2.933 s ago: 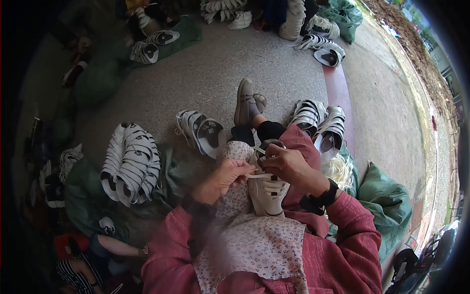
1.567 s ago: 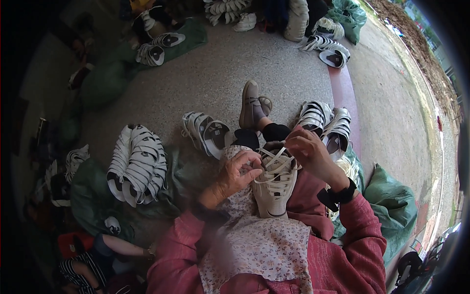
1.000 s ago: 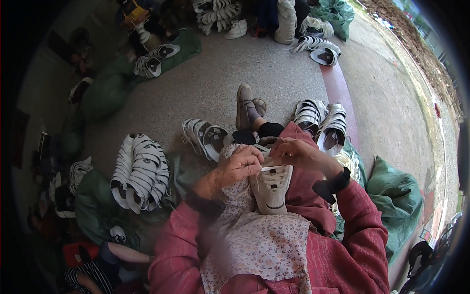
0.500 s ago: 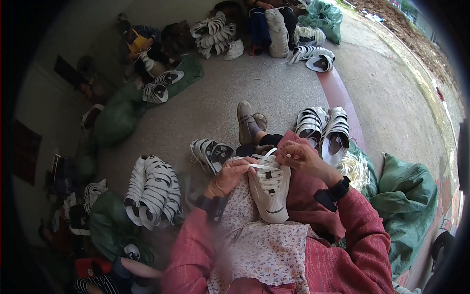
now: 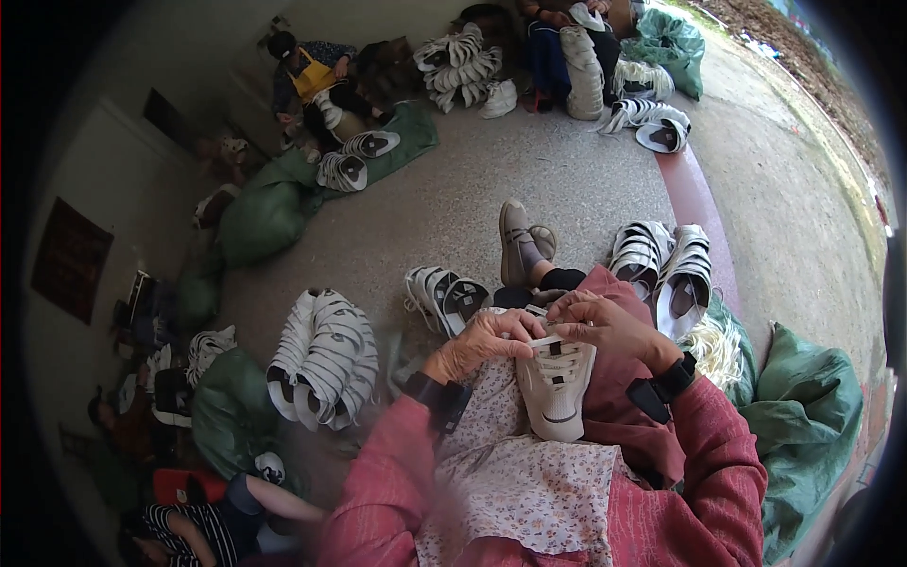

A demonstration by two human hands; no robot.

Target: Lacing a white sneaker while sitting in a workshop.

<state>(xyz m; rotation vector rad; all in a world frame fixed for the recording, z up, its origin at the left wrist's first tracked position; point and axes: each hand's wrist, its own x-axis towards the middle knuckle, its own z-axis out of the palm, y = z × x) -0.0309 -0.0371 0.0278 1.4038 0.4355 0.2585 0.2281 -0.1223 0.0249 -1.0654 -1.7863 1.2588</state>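
A cream-white sneaker (image 5: 556, 412) rests on my lap over a floral apron (image 5: 529, 496), its toe toward me. White lacing crosses its tongue. At the shoe's upper end my left hand (image 5: 484, 346) is closed in a pinch on a flat white shoelace (image 5: 545, 341). Close beside it, my right hand (image 5: 609, 326) has its thumb and fingers pinched at the top eyelets on the same lacing. The fingertips of both hands nearly meet and cover part of the shoe's collar.
Nested white shoe uppers (image 5: 326, 354) stand on the floor at left, with more uppers (image 5: 682, 283) at right. Beside me lie a bundle of cream laces (image 5: 713, 352) and a green sack (image 5: 803, 406). People sit working along the wall, one in a yellow apron (image 5: 313, 77).
My hands have come closer together over the shoe's top. The lace loop that stood up between them no longer shows. The whole view has shifted, with the scene moving rightward.
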